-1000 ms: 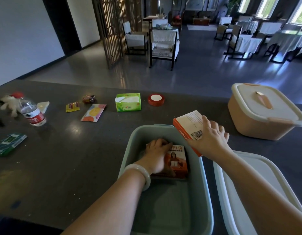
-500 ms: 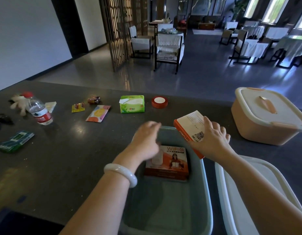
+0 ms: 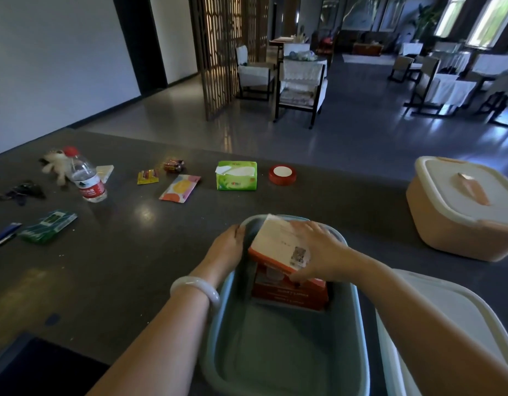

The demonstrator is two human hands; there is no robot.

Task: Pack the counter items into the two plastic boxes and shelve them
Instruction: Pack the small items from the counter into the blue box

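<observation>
Inside the blue-grey box (image 3: 284,352), at its far end, a red carton (image 3: 289,292) lies flat, and a white-and-orange carton (image 3: 278,241) is held tilted just above it. The right hand (image 3: 315,250) grips that upper carton, fingers spread over its top and thumb curled under its near edge. The left hand (image 3: 225,250) rests on the box's far left rim, fingers curled over the edge. Right of the box a white lid (image 3: 458,324) lies flat, and beyond that stands a lidded peach box (image 3: 464,212). Beyond the box on the counter (image 3: 118,267) sit a green tissue pack (image 3: 237,175) and a red tape roll (image 3: 282,174); far to its left, a water bottle (image 3: 85,178).
</observation>
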